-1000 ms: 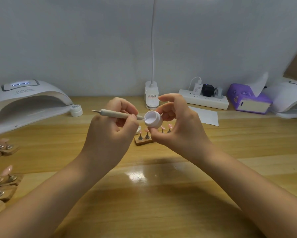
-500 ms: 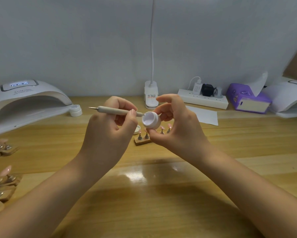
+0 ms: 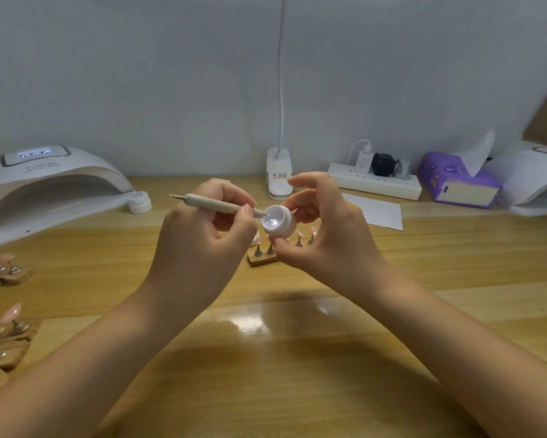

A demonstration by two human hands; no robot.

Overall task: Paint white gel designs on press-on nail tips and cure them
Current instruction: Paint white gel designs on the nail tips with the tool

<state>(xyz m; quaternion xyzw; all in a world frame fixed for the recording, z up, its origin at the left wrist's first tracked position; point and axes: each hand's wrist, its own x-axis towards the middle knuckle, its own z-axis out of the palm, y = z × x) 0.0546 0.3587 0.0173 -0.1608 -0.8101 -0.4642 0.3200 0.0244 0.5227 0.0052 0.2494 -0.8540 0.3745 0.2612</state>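
Now left hand (image 3: pixel 199 248) grips brush (image 3: pixel 221 205), tip in gel pot (image 3: pixel 278 221) pinched by right hand (image 3: pixel 326 235).

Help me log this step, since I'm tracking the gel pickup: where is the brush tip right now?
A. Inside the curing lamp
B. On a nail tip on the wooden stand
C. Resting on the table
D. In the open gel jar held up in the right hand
D: the left hand holds the brush with its tip in the gel jar that the right hand holds tilted above the table.
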